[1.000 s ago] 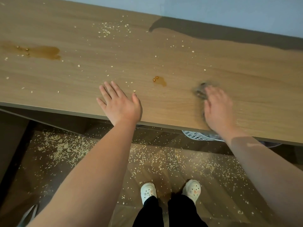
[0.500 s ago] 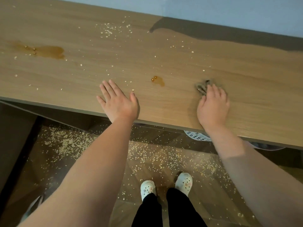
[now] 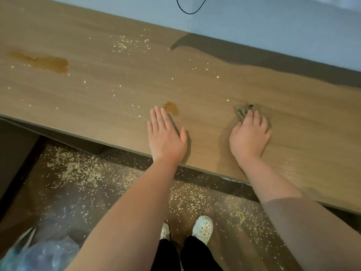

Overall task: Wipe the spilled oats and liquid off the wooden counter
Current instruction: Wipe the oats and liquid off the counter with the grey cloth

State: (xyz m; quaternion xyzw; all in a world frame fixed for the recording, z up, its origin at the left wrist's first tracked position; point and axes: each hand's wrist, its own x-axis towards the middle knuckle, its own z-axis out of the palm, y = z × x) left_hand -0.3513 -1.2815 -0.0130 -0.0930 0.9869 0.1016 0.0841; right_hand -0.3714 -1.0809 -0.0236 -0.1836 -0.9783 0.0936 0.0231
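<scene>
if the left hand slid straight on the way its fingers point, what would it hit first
Probably the small brown puddle just off the left hand's fingertips, or it passes just left of it; beyond lie only scattered oats.

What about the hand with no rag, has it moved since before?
Yes. The left hand slid right along the counter, toward the small brown puddle. Its fingertips are now right beside it; earlier a clear gap lay between.

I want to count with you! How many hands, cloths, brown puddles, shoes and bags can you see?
Hands: 2, left hand flat on the counter, right hand pressing the cloth
Cloths: 1
Brown puddles: 2, big, small
White shoes: 2
Plastic bags: 1
Total: 8
</scene>
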